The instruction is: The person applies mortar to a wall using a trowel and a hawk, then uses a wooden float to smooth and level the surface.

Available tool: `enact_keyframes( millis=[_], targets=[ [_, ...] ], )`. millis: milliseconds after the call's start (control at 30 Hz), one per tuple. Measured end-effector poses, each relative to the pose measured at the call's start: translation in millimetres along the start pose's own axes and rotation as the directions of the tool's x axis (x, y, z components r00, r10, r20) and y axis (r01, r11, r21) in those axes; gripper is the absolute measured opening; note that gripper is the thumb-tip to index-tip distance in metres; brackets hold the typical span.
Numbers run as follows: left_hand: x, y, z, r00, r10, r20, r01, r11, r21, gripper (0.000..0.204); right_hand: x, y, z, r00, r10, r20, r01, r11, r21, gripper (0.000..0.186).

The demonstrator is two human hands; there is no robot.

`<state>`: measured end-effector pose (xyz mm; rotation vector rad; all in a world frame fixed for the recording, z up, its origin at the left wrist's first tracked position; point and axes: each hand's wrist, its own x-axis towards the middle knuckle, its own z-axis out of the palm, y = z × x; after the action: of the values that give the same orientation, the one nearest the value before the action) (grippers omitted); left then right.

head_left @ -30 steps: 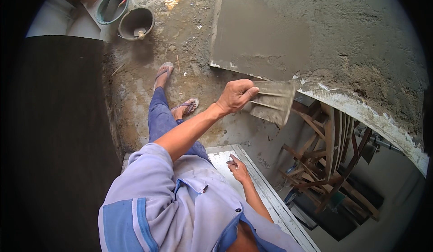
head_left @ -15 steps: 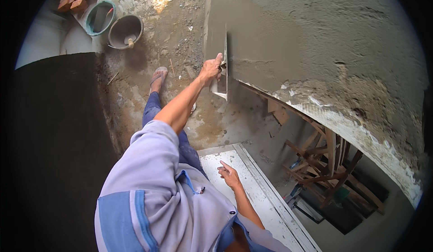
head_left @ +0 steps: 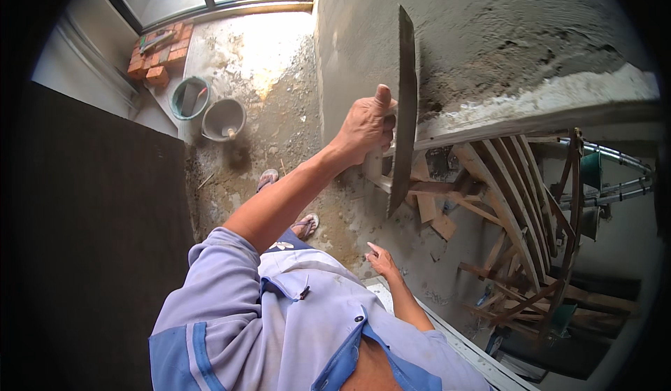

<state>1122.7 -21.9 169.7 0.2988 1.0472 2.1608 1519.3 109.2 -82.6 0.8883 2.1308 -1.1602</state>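
My left hand (head_left: 363,126) is wrapped round the handle of a plastering trowel (head_left: 405,111), thumb pointing up along it. The long grey blade is seen nearly edge-on, at the lower edge of a wall coated in grey plaster (head_left: 475,34). Whether the blade touches the plaster, I cannot tell. The plaster is smooth at the left and rough toward the right, above a pale bare lower edge (head_left: 545,97). Lower down, my right hand (head_left: 382,259) holds nothing, its fingers partly stretched out and apart, near a white board (head_left: 451,328).
Curved wooden frames (head_left: 514,202) and loose timber stand below the wall's edge at the right. On the stained floor at the far left are a grey bucket (head_left: 225,117), a green-rimmed bucket (head_left: 190,98) and stacked bricks (head_left: 178,54). A dark panel (head_left: 105,216) fills the left.
My view has swung, showing more wooden frames and the doorway. The trowel has come nearer to me and right, to the wall's lower edge. My right hand has shifted slightly right.
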Motion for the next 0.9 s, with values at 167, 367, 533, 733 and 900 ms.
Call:
enact_keyframes(
  millis=[167,367,533,733,900],
  targets=[
    [-10.0,27.5,-7.3,0.882,0.469,0.039,-0.401,0.706,0.583,0.041,-6.3,8.9,-5.0,0.997,-0.079,-0.013,0.079,0.996,0.027,0.053],
    [12.3,3.2,1.6,0.765,0.614,0.196,-0.498,0.369,0.785,0.027,-46.6,-0.5,-5.6,0.999,-0.016,0.034,0.022,0.978,-0.208,0.056],
    [-10.9,-16.4,26.3,0.740,0.642,0.202,-0.529,0.369,0.764,0.030,-71.6,26.9,-4.9,0.992,0.110,0.057,-0.106,0.991,-0.081,0.058],
    [-60.3,-58.2,27.2,0.758,0.591,0.275,-0.597,0.460,0.657,0.026,-80.0,42.4,-1.9,0.994,0.100,0.047,-0.093,0.987,-0.133,0.056],
    [-36.0,-102.3,-57.0,0.948,0.114,-0.296,-0.014,0.947,0.321,0.038,-52.5,41.9,-4.0,0.999,0.039,-0.032,-0.040,0.999,-0.024,0.056]
  ],
)
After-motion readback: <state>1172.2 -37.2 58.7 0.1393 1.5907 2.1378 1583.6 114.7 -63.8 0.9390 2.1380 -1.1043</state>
